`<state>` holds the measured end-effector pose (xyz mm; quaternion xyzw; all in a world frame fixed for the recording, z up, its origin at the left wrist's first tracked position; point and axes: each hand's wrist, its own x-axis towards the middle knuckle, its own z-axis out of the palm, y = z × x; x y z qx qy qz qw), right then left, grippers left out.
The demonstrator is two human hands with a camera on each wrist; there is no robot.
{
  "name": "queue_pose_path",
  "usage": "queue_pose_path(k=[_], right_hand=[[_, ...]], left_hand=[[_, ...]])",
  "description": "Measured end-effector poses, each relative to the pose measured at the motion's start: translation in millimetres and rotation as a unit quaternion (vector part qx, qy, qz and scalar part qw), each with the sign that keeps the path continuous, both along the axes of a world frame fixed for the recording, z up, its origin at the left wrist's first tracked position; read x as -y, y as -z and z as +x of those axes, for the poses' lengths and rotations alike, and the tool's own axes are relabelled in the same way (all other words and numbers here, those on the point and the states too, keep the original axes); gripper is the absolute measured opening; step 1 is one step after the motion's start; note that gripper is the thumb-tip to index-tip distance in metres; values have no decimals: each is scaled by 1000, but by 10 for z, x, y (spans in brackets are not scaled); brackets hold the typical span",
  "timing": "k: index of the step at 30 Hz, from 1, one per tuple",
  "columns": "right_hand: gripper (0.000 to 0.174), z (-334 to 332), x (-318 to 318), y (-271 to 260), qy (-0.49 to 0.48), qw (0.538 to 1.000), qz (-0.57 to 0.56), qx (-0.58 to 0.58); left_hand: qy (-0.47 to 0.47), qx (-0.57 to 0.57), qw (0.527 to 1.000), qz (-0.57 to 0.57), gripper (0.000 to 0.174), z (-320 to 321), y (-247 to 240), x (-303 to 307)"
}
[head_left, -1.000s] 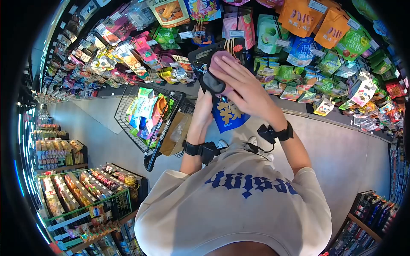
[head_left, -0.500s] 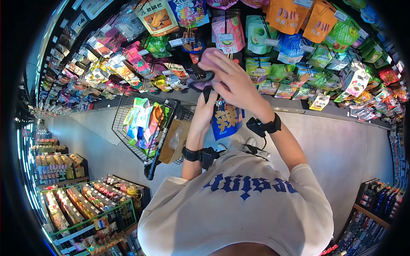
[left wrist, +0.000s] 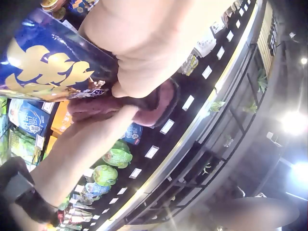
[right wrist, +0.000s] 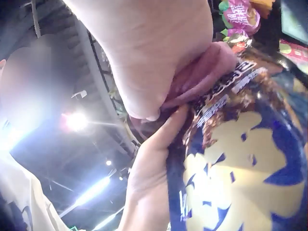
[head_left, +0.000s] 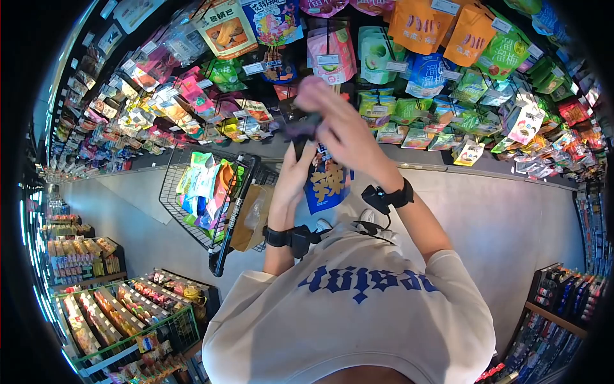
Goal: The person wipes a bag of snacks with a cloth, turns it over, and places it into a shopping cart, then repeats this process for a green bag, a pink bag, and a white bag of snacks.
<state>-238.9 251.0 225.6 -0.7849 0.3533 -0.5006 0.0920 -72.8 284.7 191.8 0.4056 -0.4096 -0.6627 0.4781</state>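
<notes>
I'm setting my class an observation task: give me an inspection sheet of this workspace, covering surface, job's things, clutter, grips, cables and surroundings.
Surface: smooth grey floor; work is held in the air above it.
Job's things: mauve, soft-looking, dark-edged item; blue plastic packet with gold lettering beside it.
Clutter: black wire shopping cart holding colourful plastic bags.
Left grip: seems to pinch the mauve item's dark part.
Right grip: over the mauve item; closure unclear.
Cables: thin black cable from the black right-wrist camera toward the waist.
Surroundings: glossy multicoloured pouches hanging ahead; green wire-sided display rack at the left.

Ahead of the right hand (head_left: 348, 128) hang packets (head_left: 330, 54); a cart (head_left: 236, 210) blocks left, open floor (head_left: 460, 217) right.
</notes>
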Motion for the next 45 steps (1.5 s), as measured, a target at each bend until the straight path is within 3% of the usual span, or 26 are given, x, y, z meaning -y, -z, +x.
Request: queue_pose_path(k=[4,8,13,14,16,18,19,22,23,24,26,27,28,30,31,32,34,35,36,38,40,43,45], right_hand=[[36,-166,183,281,40,983,139,110],[32,-118,8,337,73,996,50,26],[23,109,-305,300,-69,988,6,-137],[23,144,-368,251,-99,980,-4,-175],[24,141,-353,249,-97,982,8,-161],[21,103,-190,363,7,996,14,-83],[19,76,-150,401,34,995,90,7],[16,49,-182,396,-16,998,47,-43],[15,112,-197,499,-20,997,-28,-68],[15,161,-275,462,-22,997,-26,-67],[21,209,-438,327,-81,986,-18,-148],[41,126,-388,319,-101,979,-5,-178],[41,62,-281,430,-101,979,-4,-178],[40,17,-134,655,-19,997,55,-60],[23,51,-135,679,-39,976,186,106],[23,52,-144,690,-40,976,187,105],[23,46,-146,728,16,999,22,-42],[37,82,-180,794,-5,999,-9,-42],[37,105,-269,677,-6,999,-7,-41],[54,157,-491,337,-57,982,-2,-181],[56,211,-510,421,-50,981,4,-187],[56,182,-452,474,-65,984,11,-167],[50,179,-396,501,7,992,57,-109]], left_hand=[[-59,-46,997,20,39,-10,-223,-18],[-86,-133,987,17,37,20,-220,52],[-125,-159,978,55,41,161,-62,238],[-74,-181,979,60,42,273,67,303],[-97,-145,983,54,45,207,-78,241],[-97,-160,982,34,46,153,-83,223],[-98,-175,980,13,48,125,-83,217],[-147,-191,970,-25,52,89,-79,277],[-179,-175,968,4,52,122,-72,309],[-210,-158,964,34,52,176,-65,342],[-190,-162,968,-9,51,276,9,393],[-206,-186,961,-21,49,236,2,392],[-222,-210,952,-33,48,197,-6,389],[-207,-234,949,-28,47,223,5,391],[-191,-258,947,-24,46,237,11,395],[-192,-259,946,-23,46,238,13,403],[-220,-260,940,-33,45,230,10,430],[-215,-275,936,-32,45,251,-6,447],[-223,-270,936,-27,44,293,31,484],[-253,-242,937,8,43,403,129,559],[-220,-263,939,26,42,479,248,600],[-273,-264,925,32,42,448,293,579],[-273,-299,912,70,42,426,221,552]])
